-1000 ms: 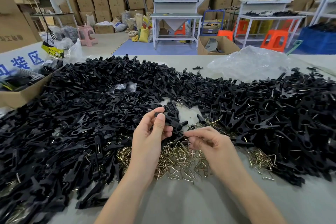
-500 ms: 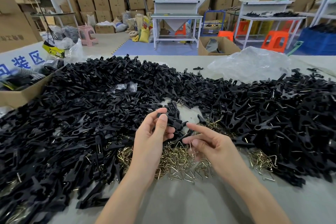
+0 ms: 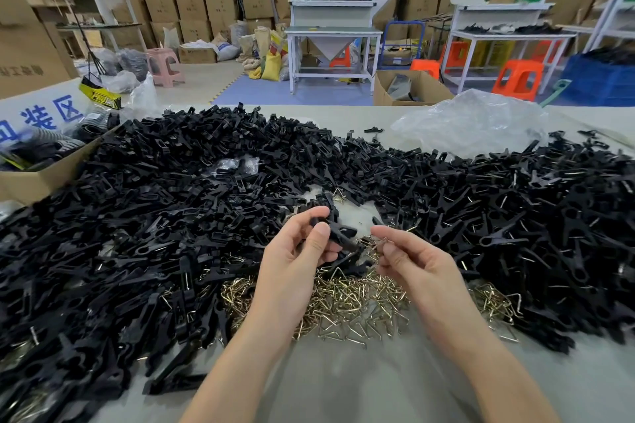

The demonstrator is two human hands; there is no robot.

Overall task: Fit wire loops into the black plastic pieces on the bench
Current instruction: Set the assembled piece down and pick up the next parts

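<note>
Drawn slightly rightward since the earlier frame, the right hand [image 3: 414, 263] pinches a wire loop [image 3: 384, 241] at centre frame, just beside the black plastic piece [image 3: 338, 235] gripped by the left hand [image 3: 299, 264], above the loop pile [image 3: 347, 302] on the bench [image 3: 343, 388]

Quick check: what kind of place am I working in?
Probably a factory assembly floor: stacked cardboard boxes at the back, metal workbenches behind, and bulk heaps of black plastic pieces and wire loops on the bench.
</note>
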